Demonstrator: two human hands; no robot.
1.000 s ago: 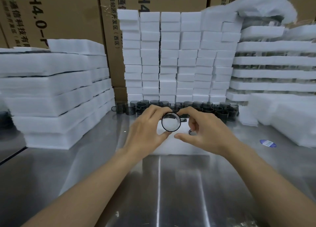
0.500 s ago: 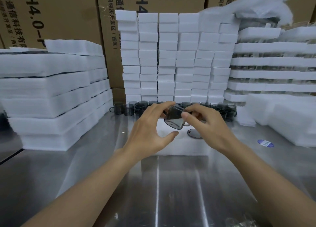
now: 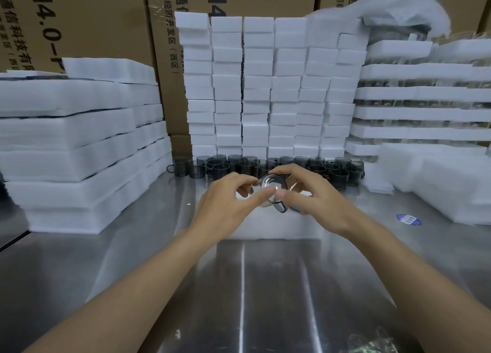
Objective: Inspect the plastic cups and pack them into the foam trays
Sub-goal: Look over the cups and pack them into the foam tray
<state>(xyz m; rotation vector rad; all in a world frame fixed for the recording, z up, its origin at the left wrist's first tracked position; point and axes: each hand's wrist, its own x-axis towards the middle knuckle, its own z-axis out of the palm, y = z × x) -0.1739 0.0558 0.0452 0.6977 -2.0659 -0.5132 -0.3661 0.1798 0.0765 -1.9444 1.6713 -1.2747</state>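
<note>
A small smoky-grey plastic cup (image 3: 273, 186) with a handle hangs tilted between both hands, its round end facing me and the handle pointing down. My left hand (image 3: 225, 206) pinches it from the left with thumb and fingers. My right hand (image 3: 316, 201) grips it from the right and above. Under the hands lies a white foam tray (image 3: 279, 229) on the steel table, mostly hidden by them. A row of several more grey cups (image 3: 265, 165) stands behind, at the foot of the foam stacks.
Tall stacks of white foam blocks (image 3: 265, 87) fill the back. Wide foam tray stacks (image 3: 74, 140) stand at left; packed trays (image 3: 425, 100) and loose foam (image 3: 438, 180) at right. Cardboard boxes (image 3: 79, 20) stand behind. A blue sticker (image 3: 408, 219) lies on the steel table (image 3: 239, 286).
The cup has been turned over between my hands, from facing me, to its side, to tilted with the handle down. Both hands have stayed above the foam tray.
</note>
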